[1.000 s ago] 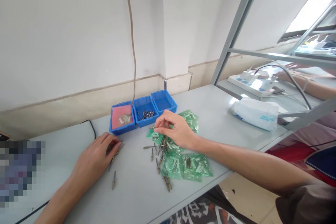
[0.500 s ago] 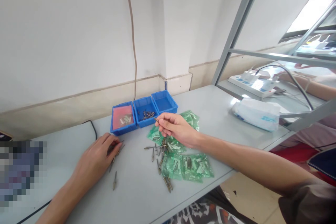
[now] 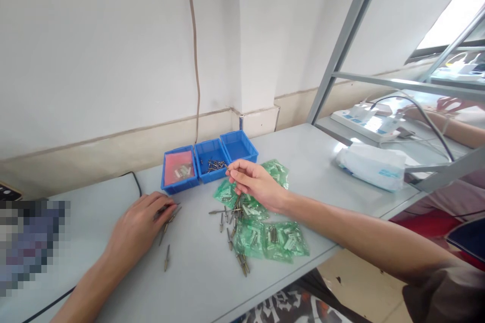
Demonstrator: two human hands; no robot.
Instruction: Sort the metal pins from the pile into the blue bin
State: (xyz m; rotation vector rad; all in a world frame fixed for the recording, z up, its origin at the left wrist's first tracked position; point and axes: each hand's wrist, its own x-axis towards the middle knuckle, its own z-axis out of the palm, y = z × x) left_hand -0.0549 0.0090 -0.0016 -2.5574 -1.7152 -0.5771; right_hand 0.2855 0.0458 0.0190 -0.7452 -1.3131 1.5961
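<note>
My right hand [image 3: 254, 181] is closed, with thumb and fingertips pinching a small thin metal pin [image 3: 227, 166] in front of the middle blue bin. My left hand [image 3: 142, 219] rests on the table, its fingers curled round dark metal pins whose ends poke out by the fingertips. More pins with a thicker end [image 3: 166, 258] lie beside it. A loose pile of such pins [image 3: 235, 212] lies below my right hand, among green plastic bags [image 3: 248, 238] of small metal parts. The middle blue bin [image 3: 206, 147] holds several short metal pieces.
The left blue bin [image 3: 162, 174] has a pink sheet and a clear bag in it. A third blue bin [image 3: 238, 147] stands right of the middle one. Farther right are a white package [image 3: 373, 164], a grey metal frame [image 3: 343, 43], a power strip [image 3: 359, 126] and another person's arm [image 3: 450, 123].
The view has shifted slightly. Both hands stay almost where they were, my right hand still pinching the small pin by the middle bin. The other person's hand has moved a little.
</note>
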